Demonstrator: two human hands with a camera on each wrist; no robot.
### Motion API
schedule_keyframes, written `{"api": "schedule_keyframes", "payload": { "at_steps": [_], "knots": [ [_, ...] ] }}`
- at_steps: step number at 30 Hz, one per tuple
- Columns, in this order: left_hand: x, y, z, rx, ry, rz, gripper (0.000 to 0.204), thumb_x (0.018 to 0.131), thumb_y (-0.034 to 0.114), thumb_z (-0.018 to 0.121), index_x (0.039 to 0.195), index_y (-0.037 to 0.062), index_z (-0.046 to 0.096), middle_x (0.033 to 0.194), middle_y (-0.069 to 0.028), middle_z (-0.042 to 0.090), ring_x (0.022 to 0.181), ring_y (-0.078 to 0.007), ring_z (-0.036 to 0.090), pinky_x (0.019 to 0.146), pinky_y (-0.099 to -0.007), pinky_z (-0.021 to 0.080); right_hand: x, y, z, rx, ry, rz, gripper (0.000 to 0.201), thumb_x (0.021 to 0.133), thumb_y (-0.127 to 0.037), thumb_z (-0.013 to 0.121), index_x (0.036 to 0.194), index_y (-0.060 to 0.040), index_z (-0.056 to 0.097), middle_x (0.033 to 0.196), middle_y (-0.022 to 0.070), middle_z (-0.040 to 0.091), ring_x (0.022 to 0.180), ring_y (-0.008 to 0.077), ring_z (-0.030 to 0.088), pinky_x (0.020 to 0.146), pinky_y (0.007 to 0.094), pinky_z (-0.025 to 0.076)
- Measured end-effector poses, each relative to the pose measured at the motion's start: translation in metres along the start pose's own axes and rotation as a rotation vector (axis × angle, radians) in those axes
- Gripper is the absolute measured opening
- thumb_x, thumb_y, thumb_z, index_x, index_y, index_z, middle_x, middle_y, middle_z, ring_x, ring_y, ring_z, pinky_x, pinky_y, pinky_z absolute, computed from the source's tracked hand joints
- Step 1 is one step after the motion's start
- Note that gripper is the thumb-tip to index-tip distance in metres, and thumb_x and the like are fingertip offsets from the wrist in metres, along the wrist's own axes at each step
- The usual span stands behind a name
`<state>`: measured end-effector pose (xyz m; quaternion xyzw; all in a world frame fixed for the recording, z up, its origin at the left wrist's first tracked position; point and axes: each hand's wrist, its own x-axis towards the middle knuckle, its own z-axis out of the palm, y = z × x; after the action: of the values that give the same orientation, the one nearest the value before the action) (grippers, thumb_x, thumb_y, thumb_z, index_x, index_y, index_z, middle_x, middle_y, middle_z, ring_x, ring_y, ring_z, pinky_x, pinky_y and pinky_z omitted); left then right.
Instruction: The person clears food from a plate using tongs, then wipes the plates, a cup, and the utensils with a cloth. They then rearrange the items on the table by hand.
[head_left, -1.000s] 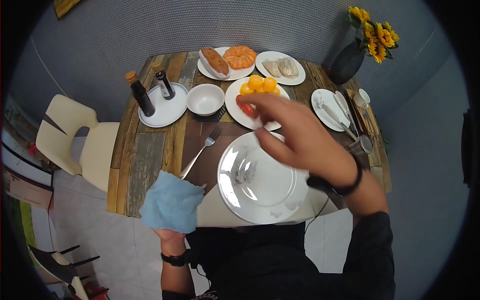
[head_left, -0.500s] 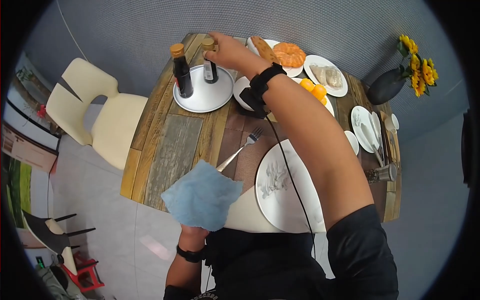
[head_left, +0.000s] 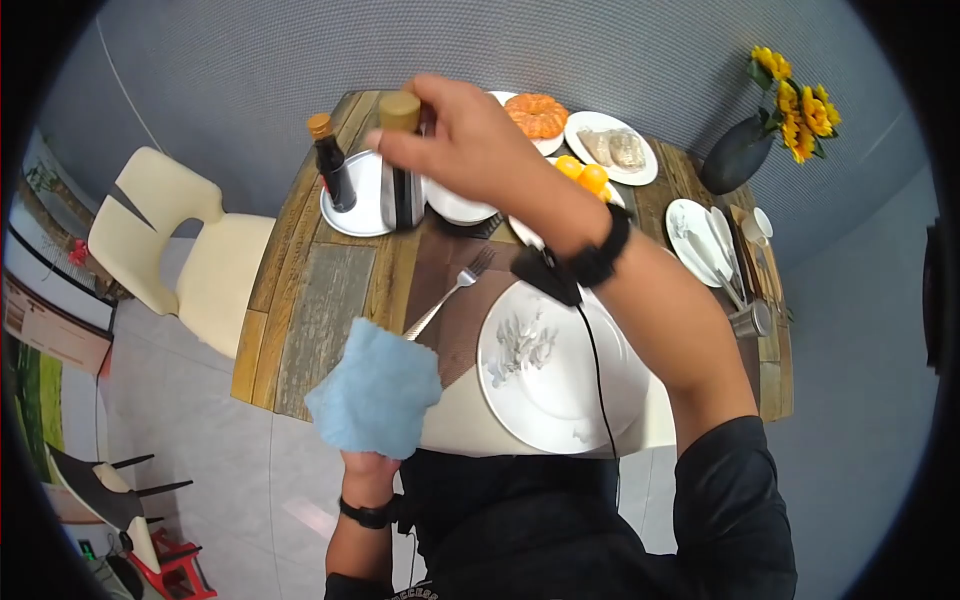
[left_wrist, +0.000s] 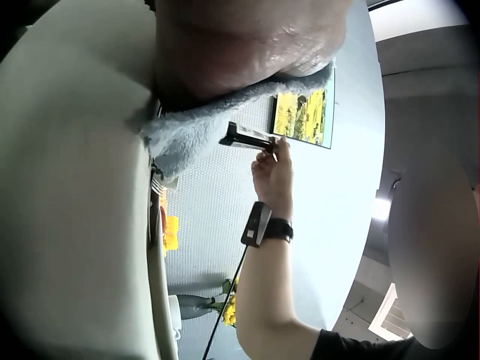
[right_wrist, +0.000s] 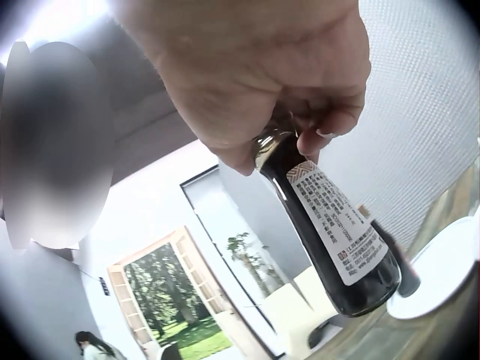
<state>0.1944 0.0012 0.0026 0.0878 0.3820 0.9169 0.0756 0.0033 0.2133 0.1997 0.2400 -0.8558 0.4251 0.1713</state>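
Note:
My right hand (head_left: 470, 140) grips a dark glass sauce bottle (right_wrist: 330, 232) by its neck, just under the gold cap. In the right wrist view the bottle tilts and shows a white printed label. In the head view it hangs in front of the round tray (head_left: 350, 225), where a second dark bottle (head_left: 336, 180) with an orange cap stands. Low at the front edge of the table, my left hand (head_left: 370, 468) carries a light blue cloth (head_left: 375, 395) spread over its palm. The cloth hides the left fingers.
A fork (head_left: 445, 295) and a large white plate (head_left: 560, 370) lie near the front. Behind are a white bowl (head_left: 460, 207), orange fruit (head_left: 580, 177) and plates of food. A dark vase (head_left: 738, 155) of sunflowers stands at the right. A cable runs from my right wrist.
My right hand reached left to the bottle on the tray, took its neck, and has lifted it off toward me. The left hand keeps the cloth at the table's front.

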Motion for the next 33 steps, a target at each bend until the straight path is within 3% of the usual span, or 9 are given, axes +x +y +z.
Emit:
{"api": "schedule_keyframes", "payload": {
  "at_steps": [3, 7, 8, 14, 18, 24, 28, 31, 33],
  "knots": [
    [-0.015, 0.014, 0.028, 0.05, 0.043, -0.005, 0.07, 0.105, 0.051, 0.042, 0.154, 0.0026, 0.034, 0.148, -0.0159, 0.05, 0.132, -0.0316, 0.054, 0.108, -0.0455, 0.048, -0.064, -0.056, -0.026, 0.279, -0.134, 0.113, 0.032, 0.088, -0.029, 0.079, 0.097, -0.0026, 0.063, 0.074, 0.0014, 0.064, 0.062, 0.0079, 0.057, 0.057, 0.0271, 0.046],
    [-0.029, 0.029, 0.077, 0.158, 0.195, -0.251, 0.063, 0.107, 0.044, 0.042, 0.155, 0.0055, 0.032, 0.145, -0.0105, 0.052, 0.13, -0.0251, 0.055, 0.107, -0.0411, 0.049, -0.157, -0.087, -0.026, 0.191, -0.228, 0.01, 0.031, 0.088, -0.026, 0.079, 0.098, -0.0047, 0.06, 0.072, 0.0069, 0.059, 0.062, 0.0224, 0.061, 0.056, 0.035, 0.047],
    [-0.039, 0.021, 0.077, 0.669, 0.113, -0.225, 0.055, 0.099, 0.04, 0.059, 0.142, 0.0083, 0.047, 0.137, -0.0121, 0.057, 0.121, -0.0295, 0.061, 0.096, -0.0414, 0.053, -0.178, -0.091, -0.018, 0.218, -0.197, 0.021, 0.032, 0.087, -0.027, 0.08, 0.098, -0.0044, 0.059, 0.076, 0.0094, 0.058, 0.066, 0.027, 0.061, 0.058, 0.0364, 0.047],
    [-0.072, -0.006, 0.091, 1.371, -0.276, -0.162, 0.043, 0.083, 0.03, 0.078, 0.116, 0.0084, 0.06, 0.115, -0.014, 0.067, 0.101, -0.0349, 0.068, 0.081, -0.0415, 0.055, -0.28, -0.085, 0.018, 0.279, -0.144, 0.237, 0.036, 0.086, -0.028, 0.081, 0.099, -0.0037, 0.057, 0.088, 0.0126, 0.055, 0.074, 0.0347, 0.06, 0.065, 0.0394, 0.05],
    [-0.064, -0.03, 0.102, 1.136, -0.36, -0.068, 0.031, 0.071, 0.019, 0.082, 0.095, 0.0089, 0.064, 0.083, -0.0106, 0.07, 0.08, -0.0348, 0.069, 0.068, -0.0392, 0.054, -0.31, -0.077, 0.01, 0.328, -0.127, 0.268, 0.037, 0.085, -0.027, 0.082, 0.098, -0.0039, 0.057, 0.088, 0.0119, 0.056, 0.074, 0.034, 0.059, 0.066, 0.0384, 0.049],
    [-0.048, -0.025, 0.134, 1.062, -0.796, -0.187, 0.03, 0.072, 0.018, 0.079, 0.095, 0.0062, 0.063, 0.083, -0.0089, 0.068, 0.08, -0.0333, 0.069, 0.073, -0.0392, 0.055, -0.321, -0.076, -0.032, 0.438, -0.144, 0.353, 0.035, 0.083, -0.024, 0.084, 0.099, -0.006, 0.059, 0.094, 0.0098, 0.062, 0.079, 0.025, 0.064, 0.069, 0.0352, 0.05],
    [-0.055, -0.029, 0.141, 0.923, -0.625, -0.33, 0.026, 0.073, 0.018, 0.078, 0.093, 0.0072, 0.065, 0.085, -0.0094, 0.067, 0.084, -0.0346, 0.068, 0.073, -0.0407, 0.053, -0.329, -0.078, -0.034, 0.436, -0.026, 0.257, 0.036, 0.082, -0.021, 0.085, 0.103, -0.0062, 0.06, 0.097, 0.0093, 0.065, 0.084, 0.0234, 0.067, 0.072, 0.0338, 0.053],
    [-0.057, -0.033, 0.12, 1.259, -0.657, -0.25, 0.027, 0.071, 0.022, 0.079, 0.091, 0.0089, 0.066, 0.088, -0.0107, 0.067, 0.085, -0.035, 0.066, 0.07, -0.0415, 0.051, -0.331, -0.08, -0.029, 0.344, 0.068, 0.169, 0.037, 0.082, -0.02, 0.085, 0.106, -0.0053, 0.06, 0.098, 0.01, 0.066, 0.086, 0.0253, 0.068, 0.073, 0.0341, 0.055],
    [-0.063, -0.031, 0.113, 1.493, -0.537, 0.121, 0.031, 0.069, 0.026, 0.081, 0.091, 0.0103, 0.066, 0.082, -0.0107, 0.065, 0.078, -0.0348, 0.065, 0.064, -0.0429, 0.048, -0.334, -0.083, -0.022, 0.305, 0.096, 0.114, 0.039, 0.083, -0.02, 0.084, 0.108, -0.0048, 0.06, 0.099, 0.0103, 0.066, 0.087, 0.0263, 0.069, 0.073, 0.0345, 0.055]
  ]
}}
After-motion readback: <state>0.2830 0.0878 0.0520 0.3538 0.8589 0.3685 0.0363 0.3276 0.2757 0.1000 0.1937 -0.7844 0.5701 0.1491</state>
